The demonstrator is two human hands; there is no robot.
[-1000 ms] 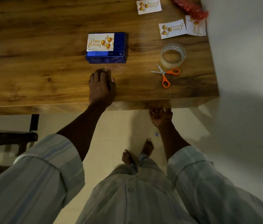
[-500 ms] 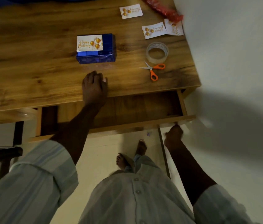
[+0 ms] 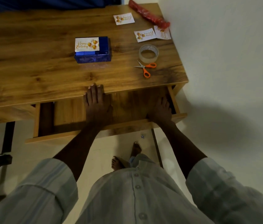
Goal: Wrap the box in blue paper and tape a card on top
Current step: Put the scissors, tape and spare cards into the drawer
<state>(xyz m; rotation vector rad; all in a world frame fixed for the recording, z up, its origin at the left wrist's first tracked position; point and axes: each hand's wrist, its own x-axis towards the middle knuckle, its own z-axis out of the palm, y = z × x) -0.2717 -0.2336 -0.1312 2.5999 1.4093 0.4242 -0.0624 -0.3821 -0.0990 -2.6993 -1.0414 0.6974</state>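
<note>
1. Box (image 3: 93, 53) sits on the desk (image 3: 30, 62), mid-top, wrapped in blue paper, well back from the front edge.
2. Card (image 3: 87, 44) lies flat on the box's top, covering the left part; reads "Happy Birthday" with gold balloons. Tape on it is not discernible.
3. Left hand (image 3: 95, 102): palm down, fingers straight and close together, fingertips resting on the desk's front edge; the rest of the hand is over the open drawer (image 3: 72, 110). Holds nothing.
4. Right hand (image 3: 160, 110): palm down at the drawer's right end, fingers extended and slightly spread, wrist over the drawer's front panel. Nothing visible in it; whether it touches the drawer floor, cannot tell.
5. Drawer is pulled out under the desk top; visible interior shows bare wood, dark on the left.
6. Tape roll (image 3: 148, 53), clear, lies flat to the right of the box, apart from it.
7. Scissors (image 3: 145, 68), orange handles, lie just in front of the tape roll, blades pointing left.
8. Three spare cards (image 3: 124, 18) lie near the desk's far right corner; two of them overlap at the edge.
9. Red roll (image 3: 148, 15) lies diagonally at the far right corner, one end over a spare card.
10. Person stands barefoot in front of the drawer, pale striped sleeves pushed up the forearms.
</note>
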